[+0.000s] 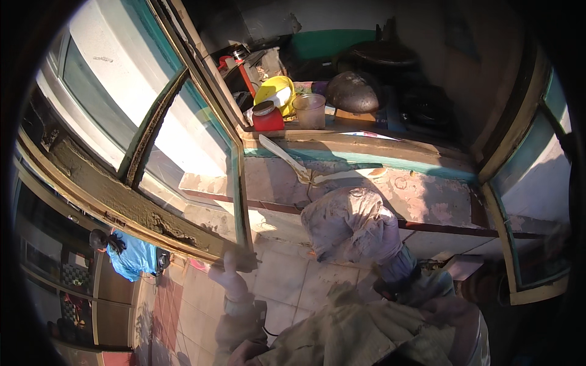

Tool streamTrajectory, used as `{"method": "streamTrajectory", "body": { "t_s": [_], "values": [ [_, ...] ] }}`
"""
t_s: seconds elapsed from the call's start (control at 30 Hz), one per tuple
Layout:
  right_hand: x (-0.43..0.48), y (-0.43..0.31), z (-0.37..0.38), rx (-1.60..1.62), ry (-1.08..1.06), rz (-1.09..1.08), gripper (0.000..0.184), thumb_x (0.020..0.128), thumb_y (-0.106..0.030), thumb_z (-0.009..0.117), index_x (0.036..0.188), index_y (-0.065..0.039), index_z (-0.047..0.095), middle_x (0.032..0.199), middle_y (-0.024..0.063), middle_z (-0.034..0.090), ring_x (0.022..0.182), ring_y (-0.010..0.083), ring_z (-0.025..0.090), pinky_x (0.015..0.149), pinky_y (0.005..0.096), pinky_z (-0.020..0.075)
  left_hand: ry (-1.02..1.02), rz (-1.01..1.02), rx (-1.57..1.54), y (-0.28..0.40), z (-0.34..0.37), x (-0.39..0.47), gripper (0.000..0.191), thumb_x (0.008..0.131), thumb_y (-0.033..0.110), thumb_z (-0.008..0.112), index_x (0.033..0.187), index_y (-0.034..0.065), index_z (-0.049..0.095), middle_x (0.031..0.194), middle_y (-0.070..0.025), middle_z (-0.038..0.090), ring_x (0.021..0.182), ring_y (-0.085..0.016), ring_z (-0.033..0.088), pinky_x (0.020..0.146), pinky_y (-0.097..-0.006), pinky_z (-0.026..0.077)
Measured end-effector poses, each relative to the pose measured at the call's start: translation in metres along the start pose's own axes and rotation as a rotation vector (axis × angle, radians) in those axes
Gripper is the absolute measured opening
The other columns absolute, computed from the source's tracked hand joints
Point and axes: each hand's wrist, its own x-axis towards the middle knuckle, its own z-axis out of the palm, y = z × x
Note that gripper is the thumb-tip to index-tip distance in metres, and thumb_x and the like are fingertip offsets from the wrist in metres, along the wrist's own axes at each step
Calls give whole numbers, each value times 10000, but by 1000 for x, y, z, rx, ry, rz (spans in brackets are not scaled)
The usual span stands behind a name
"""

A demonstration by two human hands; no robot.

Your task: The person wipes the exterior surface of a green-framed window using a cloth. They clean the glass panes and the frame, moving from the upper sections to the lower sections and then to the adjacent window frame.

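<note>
My left hand (232, 282) is at the lower outer corner of the open wooden window sash (197, 244), its fingers on the frame edge. Peeling paint and rough patches cover the sash, which has teal edges. Beside this hand shows a bit of pink material (199, 265), partly hidden. A crumpled, stained pale cloth (343, 222) is bunched over my right hand, in front of the sill ledge; the fingers are hidden within it. On the ledge (439, 196), just beyond the cloth, lie long pale pieces (286, 158) that meet at a dark middle; I cannot tell what they are.
Inside the window stand a red jar (267, 118), a translucent plastic tub (309, 112), a yellow bowl (276, 91) and a dark rounded metal pan (352, 93). Another sash (501, 238) stands open at right. A person in blue (132, 254) is at lower left, over the tiled floor (279, 274).
</note>
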Motion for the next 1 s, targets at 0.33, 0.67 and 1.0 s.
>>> {"method": "streamTrajectory", "body": {
  "t_s": [0.33,0.67,1.0],
  "values": [
    [35,38,16,-51,-149,39,344,913,-235,617,1194,-36,607,1077,85,673,985,211,656,898,385,544,112,45,-6,-15,-15,12,574,908,236,625,1320,-136,480,1445,-191,478,1266,-278,506,1030,-386,452],
    [65,55,37,-140,61,150,370,930,-170,600,1261,-10,567,1135,90,642,1037,205,626,951,380,513,130,25,-52,-14,13,-3,633,878,241,673,1352,-122,463,1385,-156,529,1100,-228,576,937,-350,482],
    [127,157,78,-645,-202,205,376,919,-40,642,1288,-35,569,1142,36,631,1054,120,605,895,262,523,69,232,-129,-15,1,8,544,906,174,635,1328,-110,443,1267,-217,557,994,-259,622,794,-362,545]
  ]
}}
